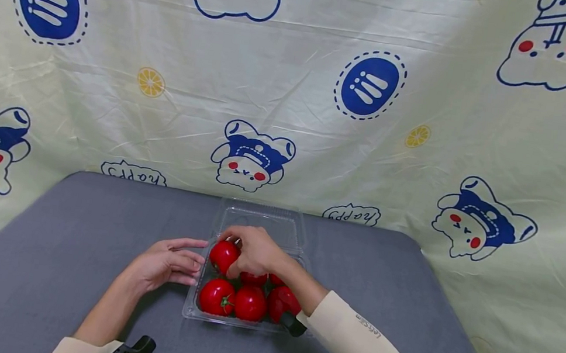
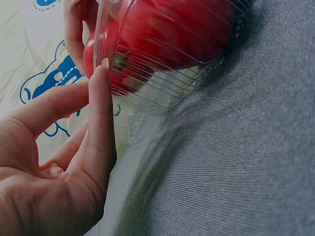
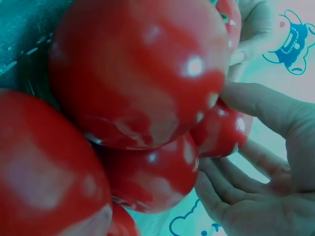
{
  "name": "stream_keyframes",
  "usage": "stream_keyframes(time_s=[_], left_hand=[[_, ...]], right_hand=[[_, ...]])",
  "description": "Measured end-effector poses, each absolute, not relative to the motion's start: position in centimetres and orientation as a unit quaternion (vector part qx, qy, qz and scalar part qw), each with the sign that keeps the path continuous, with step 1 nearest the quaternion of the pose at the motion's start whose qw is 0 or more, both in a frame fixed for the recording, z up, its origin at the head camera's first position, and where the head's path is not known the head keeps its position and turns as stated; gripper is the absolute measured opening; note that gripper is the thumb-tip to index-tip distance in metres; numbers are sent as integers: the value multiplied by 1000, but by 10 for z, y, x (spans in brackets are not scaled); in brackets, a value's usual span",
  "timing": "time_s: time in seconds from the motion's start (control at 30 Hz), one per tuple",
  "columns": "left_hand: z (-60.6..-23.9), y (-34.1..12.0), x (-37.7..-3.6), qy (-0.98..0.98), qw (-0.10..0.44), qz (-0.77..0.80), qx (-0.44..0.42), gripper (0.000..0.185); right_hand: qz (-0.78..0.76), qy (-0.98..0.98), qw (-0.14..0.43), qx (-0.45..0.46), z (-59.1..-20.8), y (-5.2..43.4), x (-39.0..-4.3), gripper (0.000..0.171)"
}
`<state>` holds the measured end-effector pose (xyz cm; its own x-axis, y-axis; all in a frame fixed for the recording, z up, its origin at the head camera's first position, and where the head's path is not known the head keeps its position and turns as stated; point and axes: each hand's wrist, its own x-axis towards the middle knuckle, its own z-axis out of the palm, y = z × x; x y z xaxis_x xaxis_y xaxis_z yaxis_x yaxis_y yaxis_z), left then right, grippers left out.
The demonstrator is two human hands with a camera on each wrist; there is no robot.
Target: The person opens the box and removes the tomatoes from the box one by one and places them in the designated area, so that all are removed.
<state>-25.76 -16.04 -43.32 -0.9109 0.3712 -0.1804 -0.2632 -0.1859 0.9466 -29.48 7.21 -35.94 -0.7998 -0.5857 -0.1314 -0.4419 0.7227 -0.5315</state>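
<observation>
On the grey bench [image 1: 68, 244], head view: clear plastic clamshell box [image 1: 261, 221] sits centre, lid folded back, red tomatoes inside. Right hand [image 1: 252, 252] is over the box, fingers curled round one tomato [image 1: 224, 256] at the box's left rear, above the rest. Left hand [image 1: 166, 262] lies flat just left of the box, fingers relaxed and straight, tips at the box's left wall. Three front tomatoes [image 1: 246, 301] lie nearest the person. Judgement: grip should stay light so the skin isn't bruised, and the left hand should brace the flimsy wall so the box doesn't slide.

Left wrist view: left fingers [image 2: 98, 113] straight, one tip touching the ribbed box wall [image 2: 162, 93]; red fruit shows through the plastic. Box rests on the bench cloth.

Right wrist view: very close, tomatoes fill the frame; large one [image 3: 133, 73] in front, smaller one [image 3: 221, 132] against the right fingers [image 3: 261, 105]. Which fruit is the gripped one can't be told here. Left hand shows behind, top right.
</observation>
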Motion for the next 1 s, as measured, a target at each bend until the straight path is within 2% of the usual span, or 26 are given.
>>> stream_keyframes(time_s=[0.6,1.0], left_hand=[[-432,-160,-257,606,204,767,45,55],[-432,-160,-257,604,203,770,41,56]], right_hand=[[-334,906,113,-233,-349,90,-298,57],[-376,891,116,-224,-346,102,-292,60]])
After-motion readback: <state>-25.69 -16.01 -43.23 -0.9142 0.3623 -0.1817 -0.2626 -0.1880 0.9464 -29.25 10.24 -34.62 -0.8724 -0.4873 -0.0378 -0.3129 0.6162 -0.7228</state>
